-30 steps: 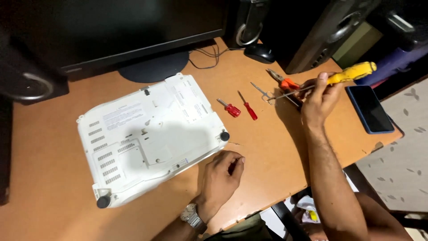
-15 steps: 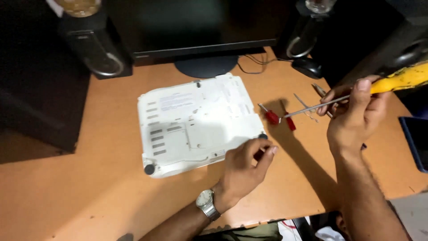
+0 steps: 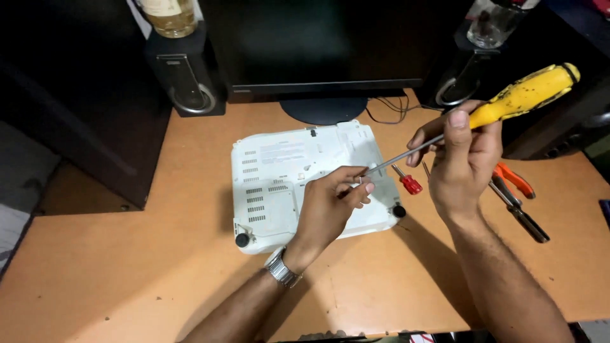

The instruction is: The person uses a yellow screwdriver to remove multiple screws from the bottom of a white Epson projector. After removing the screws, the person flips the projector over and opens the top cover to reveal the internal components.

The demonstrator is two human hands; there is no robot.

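Right hand (image 3: 467, 168) gripping yellow screwdriver (image 3: 508, 105); left hand (image 3: 330, 206) pinching its tip over white casing (image 3: 279, 184). Best steadied before seating.

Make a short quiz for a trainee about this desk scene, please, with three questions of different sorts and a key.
1. True or false: the right hand holds a yellow-handled screwdriver.
2. What does the left hand pinch? A) the screwdriver's tip B) the red screwdriver C) the pliers
3. Fill the gap: the white device lies on the desk in front of the ______.

Key
1. True; its grip is closed on the metal shaft just below the handle.
2. A; the fingertips meet the tip above the device. The small red screwdriver and the orange-handled pliers lie untouched on the desk.
3. Monitor.
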